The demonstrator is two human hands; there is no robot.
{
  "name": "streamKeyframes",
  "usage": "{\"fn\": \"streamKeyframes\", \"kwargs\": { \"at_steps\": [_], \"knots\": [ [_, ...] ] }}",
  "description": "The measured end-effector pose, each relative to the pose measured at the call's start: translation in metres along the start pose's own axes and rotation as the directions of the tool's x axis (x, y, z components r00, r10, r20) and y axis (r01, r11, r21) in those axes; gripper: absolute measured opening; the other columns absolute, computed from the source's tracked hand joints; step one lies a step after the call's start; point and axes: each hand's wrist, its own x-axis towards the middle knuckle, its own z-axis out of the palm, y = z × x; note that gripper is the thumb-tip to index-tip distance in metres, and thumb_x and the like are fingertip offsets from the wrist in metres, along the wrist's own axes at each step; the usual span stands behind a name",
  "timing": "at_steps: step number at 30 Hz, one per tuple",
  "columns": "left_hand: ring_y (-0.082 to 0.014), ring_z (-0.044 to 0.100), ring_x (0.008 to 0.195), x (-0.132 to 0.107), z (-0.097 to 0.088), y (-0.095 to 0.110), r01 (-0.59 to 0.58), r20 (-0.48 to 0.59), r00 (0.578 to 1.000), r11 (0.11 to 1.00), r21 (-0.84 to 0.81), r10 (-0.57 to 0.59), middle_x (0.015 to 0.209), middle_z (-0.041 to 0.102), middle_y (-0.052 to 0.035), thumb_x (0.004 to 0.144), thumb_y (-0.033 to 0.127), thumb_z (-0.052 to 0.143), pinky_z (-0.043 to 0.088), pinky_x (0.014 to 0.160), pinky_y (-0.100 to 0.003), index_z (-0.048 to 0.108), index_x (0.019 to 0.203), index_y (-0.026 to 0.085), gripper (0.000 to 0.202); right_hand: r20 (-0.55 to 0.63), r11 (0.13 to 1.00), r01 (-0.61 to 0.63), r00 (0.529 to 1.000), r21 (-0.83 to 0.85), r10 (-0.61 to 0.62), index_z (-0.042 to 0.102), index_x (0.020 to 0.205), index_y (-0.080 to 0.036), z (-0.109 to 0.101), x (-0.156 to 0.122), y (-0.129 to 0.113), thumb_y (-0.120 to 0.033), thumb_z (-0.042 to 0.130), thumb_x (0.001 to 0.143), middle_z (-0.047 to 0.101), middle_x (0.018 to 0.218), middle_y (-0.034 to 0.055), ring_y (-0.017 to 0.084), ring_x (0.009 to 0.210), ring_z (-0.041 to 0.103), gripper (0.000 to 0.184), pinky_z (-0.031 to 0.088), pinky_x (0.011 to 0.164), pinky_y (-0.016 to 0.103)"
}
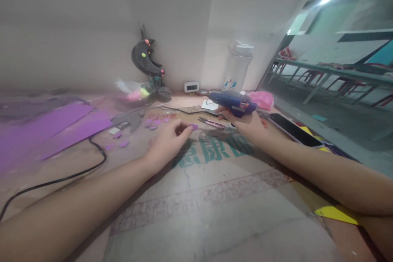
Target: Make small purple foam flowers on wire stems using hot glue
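Between thumb and fingertips, my left hand (168,142) pinches a small purple foam flower (193,127). My right hand (245,125) is wrapped round the handle of a blue glue gun (235,103), whose nozzle points left. Below the gun lies a pair of thread snips (211,123) on the table. Several purple flower cutouts (156,122) are scattered just beyond my left hand, and another purple cutout (124,144) lies further left.
Purple sheets (73,131) and a black cable (101,159) cover the left side. At the back stand a dark crescent ornament (144,59), a small clock (191,86) and a water bottle (238,67). A phone (294,130) and yellow pieces (336,214) lie right.
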Motion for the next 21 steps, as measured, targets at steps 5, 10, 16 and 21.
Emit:
{"fn": "streamKeyframes", "kwargs": {
  "at_steps": [5,10,16,21],
  "knots": [
    [-0.0196,0.061,0.078,0.001,-0.001,-0.001,-0.030,-0.022,0.999,1.000,0.004,0.030,0.084,0.069,-0.0025,0.089,0.046,0.054,0.043,0.071,-0.030,0.066,0.087,0.020,0.028,0.044,0.986,0.005,0.999,-0.168,0.003,0.064,0.080,-0.022,-0.001,-0.018,-0.004,-0.051,0.066,0.082,0.069,0.074,0.0059,0.025,0.075,0.067,0.030,0.056,0.074,0.040],
    [-0.0188,0.061,0.077,0.003,-0.001,-0.006,-0.035,-0.055,0.998,0.999,-0.015,0.034,0.083,0.069,-0.0012,0.090,0.047,0.054,0.042,0.069,-0.029,0.065,0.089,0.021,0.029,0.140,0.974,0.065,0.989,-0.217,-0.035,0.063,0.085,-0.025,-0.012,-0.026,-0.007,-0.047,0.064,0.083,0.070,0.082,0.0060,0.026,0.080,0.068,0.022,0.055,0.075,0.040],
    [-0.0194,0.062,0.081,0.003,-0.002,-0.005,-0.052,-0.047,0.998,0.999,-0.012,0.052,0.087,0.070,-0.0022,0.090,0.045,0.054,0.043,0.072,-0.029,0.065,0.091,0.020,0.028,0.257,0.969,0.060,0.966,-0.240,0.004,0.061,0.076,-0.024,-0.015,-0.030,-0.009,-0.045,0.065,0.081,0.068,0.076,0.0050,0.023,0.071,0.064,0.022,0.052,0.065,0.035],
    [-0.0197,0.061,0.080,0.003,-0.002,-0.001,-0.046,-0.049,0.998,0.999,-0.004,0.046,0.085,0.068,-0.0020,0.090,0.044,0.054,0.042,0.072,-0.030,0.065,0.089,0.020,0.026,0.247,0.943,0.073,0.969,-0.326,0.011,0.056,0.072,-0.023,-0.012,-0.029,-0.002,-0.043,0.066,0.078,0.058,0.063,-0.0007,0.018,0.060,0.054,0.023,0.043,0.056,0.030]
  ]
}}
